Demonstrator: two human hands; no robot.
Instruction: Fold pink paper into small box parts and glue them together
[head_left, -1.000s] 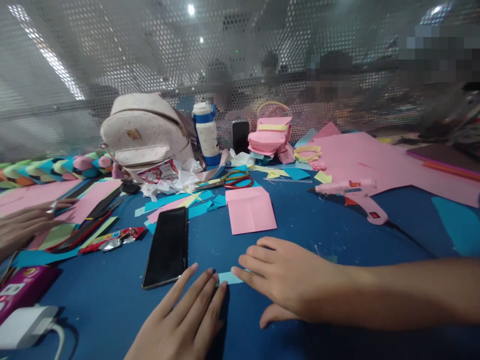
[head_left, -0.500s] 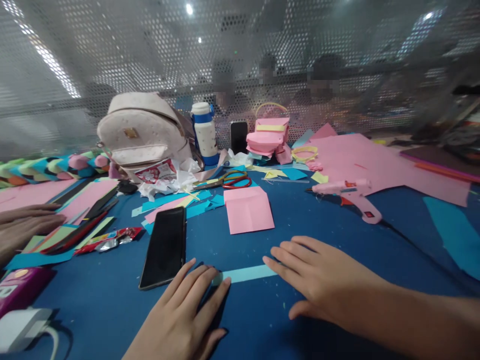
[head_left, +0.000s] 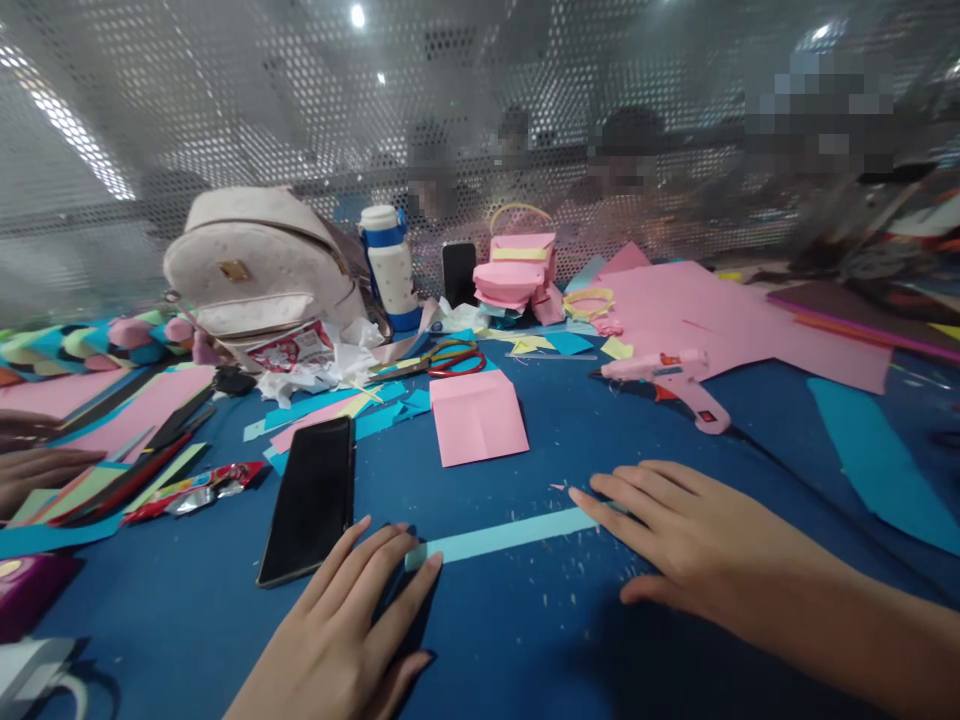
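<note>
On a dark blue table (head_left: 480, 650), the right hand (head_left: 686, 530) and left hand (head_left: 345, 615) hold their fingers straight, slightly spread. Between them, nearer than the folded pink paper (head_left: 480, 418), lies a paper strip (head_left: 510, 533): pale aqua, long, narrow, flat.

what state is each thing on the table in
Light blue paper strip: flat, left hand and right hand over its ends
Pink square: folded, lying down
Near phone: lying, screen dark
Far phone: standing, screen dark
Glue gun: on its side, corded
Scissors: lying, open or shut unclear
Bottle: upright, lidded
Backpack: upright
</note>
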